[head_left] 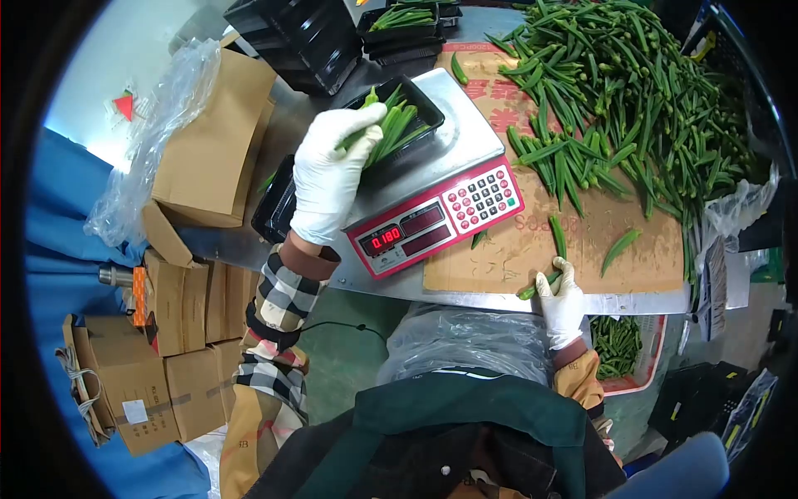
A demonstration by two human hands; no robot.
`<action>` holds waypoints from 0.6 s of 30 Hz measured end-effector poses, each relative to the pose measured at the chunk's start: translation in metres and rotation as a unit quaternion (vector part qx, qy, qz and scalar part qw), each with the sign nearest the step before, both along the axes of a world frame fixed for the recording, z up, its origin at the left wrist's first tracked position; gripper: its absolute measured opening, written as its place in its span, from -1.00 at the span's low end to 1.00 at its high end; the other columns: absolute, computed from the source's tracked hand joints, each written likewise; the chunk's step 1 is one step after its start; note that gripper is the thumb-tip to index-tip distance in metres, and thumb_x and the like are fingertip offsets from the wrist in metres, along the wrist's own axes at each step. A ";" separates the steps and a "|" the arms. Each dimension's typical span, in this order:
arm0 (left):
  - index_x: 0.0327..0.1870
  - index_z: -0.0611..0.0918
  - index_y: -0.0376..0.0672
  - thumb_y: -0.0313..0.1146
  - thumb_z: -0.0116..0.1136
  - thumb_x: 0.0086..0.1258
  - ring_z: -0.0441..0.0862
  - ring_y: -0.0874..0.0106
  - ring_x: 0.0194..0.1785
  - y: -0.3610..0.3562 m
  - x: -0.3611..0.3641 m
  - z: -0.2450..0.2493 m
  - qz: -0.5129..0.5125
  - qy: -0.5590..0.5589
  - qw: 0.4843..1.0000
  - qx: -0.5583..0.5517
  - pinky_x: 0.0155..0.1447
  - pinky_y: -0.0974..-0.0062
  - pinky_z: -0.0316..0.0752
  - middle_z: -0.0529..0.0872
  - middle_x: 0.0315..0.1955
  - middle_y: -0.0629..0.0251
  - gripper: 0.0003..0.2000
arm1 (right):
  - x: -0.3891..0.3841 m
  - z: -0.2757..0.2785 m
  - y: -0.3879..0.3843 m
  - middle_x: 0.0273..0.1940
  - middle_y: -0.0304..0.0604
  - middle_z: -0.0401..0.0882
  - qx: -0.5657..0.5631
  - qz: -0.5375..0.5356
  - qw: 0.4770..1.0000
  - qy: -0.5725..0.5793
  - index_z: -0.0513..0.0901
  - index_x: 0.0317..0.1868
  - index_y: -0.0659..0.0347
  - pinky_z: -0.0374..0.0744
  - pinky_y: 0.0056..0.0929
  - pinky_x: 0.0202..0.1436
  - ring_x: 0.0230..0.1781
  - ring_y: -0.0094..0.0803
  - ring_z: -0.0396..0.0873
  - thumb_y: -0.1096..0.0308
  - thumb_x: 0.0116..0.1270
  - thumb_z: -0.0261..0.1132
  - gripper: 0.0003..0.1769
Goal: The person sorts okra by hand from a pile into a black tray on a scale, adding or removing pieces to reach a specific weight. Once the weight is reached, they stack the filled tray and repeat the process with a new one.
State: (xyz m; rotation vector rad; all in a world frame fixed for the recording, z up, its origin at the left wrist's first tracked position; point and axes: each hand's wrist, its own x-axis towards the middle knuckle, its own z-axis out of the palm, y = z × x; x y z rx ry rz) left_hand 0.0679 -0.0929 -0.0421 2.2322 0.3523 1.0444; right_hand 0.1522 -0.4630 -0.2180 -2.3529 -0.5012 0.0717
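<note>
Well — the scale (440, 181) reads 0.180 under the tray (422, 139) of okra (397, 129).

We see a metal-topped table (403, 284) standing over a greenish floor (342, 358), with a pale wall (87, 96) at upper left, brightly lit in patches, and blue fabric (62, 200) draped below it beside stacked cardboard boxes (129, 366).

A rectangular black plastic tray (426, 105) sits on the flat red metal-topped scale (464, 125), with heaped slender green okra (628, 104) to the scale's right.
</note>
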 end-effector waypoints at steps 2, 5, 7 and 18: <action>0.15 0.75 -0.21 -0.54 0.38 0.37 0.71 0.39 0.09 0.007 -0.001 0.002 -0.036 0.032 0.995 -0.090 0.23 0.47 0.56 0.75 0.04 0.20 -0.68 | 0.001 0.006 0.001 -0.49 -0.09 0.63 -0.006 -0.006 0.999 0.033 0.58 0.22 0.13 0.59 -0.21 -0.32 -0.49 -0.17 0.65 0.16 0.37 0.50 -0.50; 0.30 0.65 -0.22 -0.51 0.34 0.37 0.68 0.37 0.21 0.033 -0.005 -0.013 -0.046 0.152 0.980 -0.120 0.37 0.44 0.50 0.70 0.19 0.13 -0.56 | 0.002 0.013 0.002 -0.48 -0.08 0.64 -0.040 -0.014 0.997 0.066 0.58 0.23 0.12 0.60 -0.21 -0.31 -0.49 -0.14 0.66 0.14 0.37 0.50 -0.49; 0.29 0.66 -0.23 -0.52 0.27 0.39 0.67 0.37 0.23 0.034 -0.012 -0.004 -0.053 0.134 0.985 -0.093 0.39 0.42 0.49 0.69 0.21 0.13 -0.58 | 0.004 0.006 0.002 -0.49 -0.09 0.63 -0.027 -0.013 0.999 0.038 0.59 0.23 0.12 0.60 -0.21 -0.32 -0.50 -0.14 0.65 0.13 0.37 0.50 -0.49; 0.35 0.57 -0.26 -0.30 0.18 0.62 0.68 0.55 0.06 0.096 -0.081 -0.013 0.095 0.091 0.965 -0.227 0.16 0.59 0.56 0.75 0.09 0.21 -0.62 | 0.003 0.000 -0.001 -0.54 -0.15 0.57 -0.006 -0.009 1.000 0.012 0.60 0.22 0.11 0.57 -0.26 -0.38 -0.55 -0.22 0.60 0.13 0.37 0.50 -0.50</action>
